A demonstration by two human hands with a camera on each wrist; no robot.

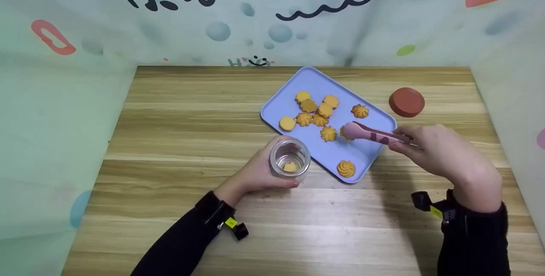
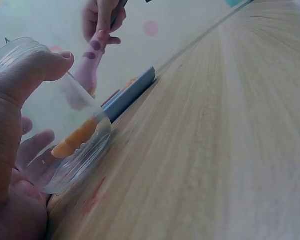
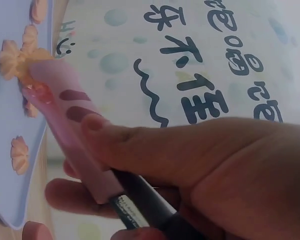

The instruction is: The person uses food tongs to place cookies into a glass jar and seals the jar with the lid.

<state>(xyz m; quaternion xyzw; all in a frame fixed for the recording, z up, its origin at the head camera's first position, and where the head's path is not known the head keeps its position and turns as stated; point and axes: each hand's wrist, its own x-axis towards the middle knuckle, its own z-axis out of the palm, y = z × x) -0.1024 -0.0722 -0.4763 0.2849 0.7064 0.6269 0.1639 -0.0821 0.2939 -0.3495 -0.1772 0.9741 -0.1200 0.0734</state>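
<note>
While the left hand (image 1: 255,176) grips the jar (image 1: 289,157) beside the tray's edge (image 1: 328,166), the right hand (image 1: 443,152) squeezes tongs (image 1: 370,133).

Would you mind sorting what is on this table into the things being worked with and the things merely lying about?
In use:
- glass jar, held by the left hand, one cookie inside
- pink tongs, gripped by the right hand
- cookies on the blue tray

Lying about:
- red lid, on the table beyond the tray

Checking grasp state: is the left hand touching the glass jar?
Touching. The left wrist view shows the left hand wrapped round the glass jar, thumb pressed against its wall.
</note>
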